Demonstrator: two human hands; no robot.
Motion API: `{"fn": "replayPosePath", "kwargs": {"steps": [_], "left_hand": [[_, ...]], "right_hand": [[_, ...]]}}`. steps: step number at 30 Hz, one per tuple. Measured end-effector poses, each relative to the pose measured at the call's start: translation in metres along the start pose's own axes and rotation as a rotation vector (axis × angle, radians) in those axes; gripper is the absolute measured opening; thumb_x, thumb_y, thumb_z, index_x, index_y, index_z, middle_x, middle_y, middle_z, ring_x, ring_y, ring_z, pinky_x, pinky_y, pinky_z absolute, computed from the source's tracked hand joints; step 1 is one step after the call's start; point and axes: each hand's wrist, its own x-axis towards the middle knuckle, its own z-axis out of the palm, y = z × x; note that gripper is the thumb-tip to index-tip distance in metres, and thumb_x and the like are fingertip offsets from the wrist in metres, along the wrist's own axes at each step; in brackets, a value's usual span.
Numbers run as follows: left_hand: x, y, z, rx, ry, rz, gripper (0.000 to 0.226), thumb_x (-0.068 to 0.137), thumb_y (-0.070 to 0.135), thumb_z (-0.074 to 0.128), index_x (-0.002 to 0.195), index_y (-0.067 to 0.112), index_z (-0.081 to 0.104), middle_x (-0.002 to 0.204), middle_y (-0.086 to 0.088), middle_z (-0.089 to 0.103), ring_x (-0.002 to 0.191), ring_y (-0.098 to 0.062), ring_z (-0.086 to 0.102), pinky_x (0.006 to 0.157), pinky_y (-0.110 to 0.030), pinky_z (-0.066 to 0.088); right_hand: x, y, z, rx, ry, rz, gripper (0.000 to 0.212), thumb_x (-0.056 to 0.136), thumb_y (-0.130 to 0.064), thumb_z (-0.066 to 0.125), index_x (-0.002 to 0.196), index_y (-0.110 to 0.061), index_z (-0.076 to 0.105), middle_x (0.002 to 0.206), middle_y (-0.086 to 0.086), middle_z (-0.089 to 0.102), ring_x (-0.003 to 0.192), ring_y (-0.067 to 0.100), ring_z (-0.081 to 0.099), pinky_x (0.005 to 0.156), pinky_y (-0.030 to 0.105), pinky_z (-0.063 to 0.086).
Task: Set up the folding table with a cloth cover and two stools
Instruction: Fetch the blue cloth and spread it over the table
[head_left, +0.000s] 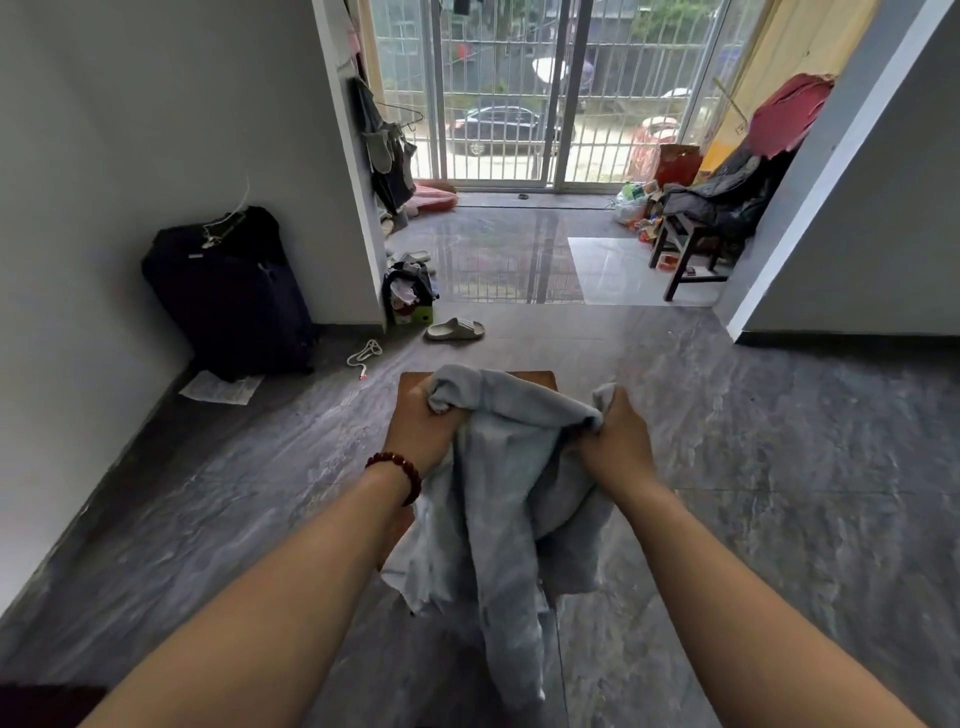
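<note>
Cloth (511, 467): grey, bunched, hid most of table (407, 392).
L hand (423, 415), R hand (615, 441): each gripped cloth.
Nearby: suitcase (228, 291), slipper (456, 329).

Floor (779, 467): grey marbled tile, glossy toward the far doorway. Left, against the wall: dark suitcase (228, 296), upright; sheet of paper (221, 388) flat just beside its near corner. Right of these: white cord (365, 354), then a grey slipper (455, 329), farther. Far right: dark wooden stool (685, 254). Near centre: brown table top (410, 387), largely hidden under a grey cloth (509, 467); contact unclear.
</note>
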Motion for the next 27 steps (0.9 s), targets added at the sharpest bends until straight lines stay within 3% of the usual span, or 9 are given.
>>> {"fn": "replayPosePath", "kwargs": {"steps": [3,7,10,14,16,18,22,24,27], "left_hand": [[-0.024,0.01,0.022,0.171,-0.013,0.045,0.021,0.08,0.015,0.07,0.099,0.014,0.06,0.092,0.0,0.061,0.086,-0.012,0.057,0.069,-0.01,0.042],[-0.072,0.028,0.064,0.262,-0.15,0.039,0.062,0.051,0.067,0.077,0.084,0.02,0.053,0.083,0.006,0.055,0.082,-0.01,0.055,0.086,-0.029,0.045],[-0.111,0.041,0.092,0.47,-0.23,0.132,0.053,0.059,0.044,0.083,0.099,0.022,0.056,0.093,0.006,0.061,0.09,-0.017,0.06,0.084,-0.032,0.049],[-0.16,0.059,0.128,0.56,-0.125,0.215,0.011,0.083,0.019,0.065,0.091,0.012,0.065,0.091,-0.005,0.068,0.083,-0.017,0.059,0.065,-0.019,0.033],[-0.177,0.066,0.144,0.572,-0.086,0.238,0.01,0.086,0.012,0.057,0.084,0.006,0.064,0.085,-0.008,0.064,0.079,-0.021,0.056,0.059,-0.018,0.026],[-0.188,0.07,0.155,0.578,-0.08,0.252,0.015,0.088,0.008,0.052,0.082,0.001,0.063,0.083,-0.01,0.062,0.081,-0.026,0.057,0.06,-0.02,0.027],[-0.202,0.082,0.176,0.611,-0.077,0.247,0.023,0.093,0.013,0.045,0.088,0.002,0.065,0.089,-0.014,0.067,0.084,-0.029,0.061,0.075,-0.034,0.047],[-0.205,0.087,0.182,0.609,-0.095,0.233,0.022,0.092,0.011,0.045,0.089,0.003,0.065,0.091,-0.014,0.067,0.086,-0.03,0.061,0.076,-0.035,0.047],[-0.211,0.089,0.187,0.58,-0.174,0.171,0.014,0.089,0.016,0.054,0.089,0.007,0.065,0.093,-0.012,0.067,0.084,-0.025,0.06,0.073,-0.03,0.045]], "right_hand": [[-0.019,0.015,-0.034,0.038,0.081,0.002,0.019,0.083,-0.001,0.05,0.089,-0.01,0.035,0.079,0.008,0.047,0.07,0.026,0.044,0.055,0.034,0.029],[-0.05,0.047,-0.09,0.063,0.111,-0.038,0.019,0.084,-0.002,0.052,0.088,-0.012,0.037,0.072,0.002,0.045,0.064,0.021,0.042,0.055,0.032,0.032],[-0.076,0.073,-0.133,0.08,0.166,-0.071,0.016,0.083,-0.003,0.051,0.084,-0.013,0.039,0.068,-0.001,0.044,0.06,0.013,0.036,0.049,0.016,0.029],[-0.112,0.097,-0.179,0.103,0.221,-0.09,0.009,0.086,-0.007,0.044,0.084,-0.014,0.04,0.067,-0.002,0.046,0.06,0.011,0.037,0.053,0.025,0.033],[-0.126,0.106,-0.198,0.077,0.247,-0.062,0.005,0.087,-0.01,0.045,0.084,-0.012,0.042,0.069,0.002,0.05,0.061,0.014,0.038,0.053,0.027,0.032],[-0.134,0.117,-0.216,0.039,0.231,-0.026,0.007,0.089,-0.013,0.046,0.083,-0.011,0.044,0.071,0.003,0.052,0.062,0.015,0.041,0.053,0.026,0.032],[-0.142,0.131,-0.248,0.004,0.149,0.018,0.013,0.083,-0.022,0.05,0.08,-0.009,0.048,0.068,-0.004,0.051,0.061,0.01,0.044,0.052,0.017,0.033],[-0.145,0.131,-0.258,0.089,0.145,0.014,0.022,0.073,-0.026,0.047,0.079,-0.005,0.051,0.067,-0.002,0.052,0.061,0.006,0.044,0.052,0.01,0.033],[-0.149,0.135,-0.266,0.143,0.087,0.007,0.027,0.072,-0.03,0.049,0.077,-0.003,0.054,0.07,0.007,0.058,0.064,0.01,0.047,0.056,0.015,0.036]]}}
